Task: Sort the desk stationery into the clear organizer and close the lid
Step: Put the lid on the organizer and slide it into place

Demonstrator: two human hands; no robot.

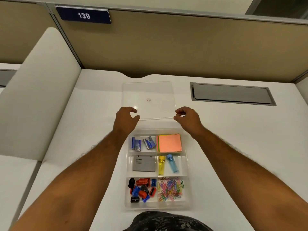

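Two bare hands are reaching over the white bench [216, 130] toward the clear lid [148, 92], which is lying flat just beyond the clear organizer [187, 164]. The left hand [126, 119] is curling at the lid's near left corner, thumb and fingers [133, 110] parted and bent around the edge — whether they are actually gripping it cannot be told. The right hand [187, 118] is pinching at the near right corner, its fingertips drawn together on or right at the edge. The organizer is sitting open near the person, six compartments filled: small blue boxes [143, 143] far left, sticky notes [169, 143] far right, a grey case [144, 163] and two tubes — one yellow [161, 165], one blue [172, 163] — in the middle row, sharpeners [142, 189] and coloured paper clips [170, 189] nearest. A small round knob [148, 99] is showing at the lid's centre.
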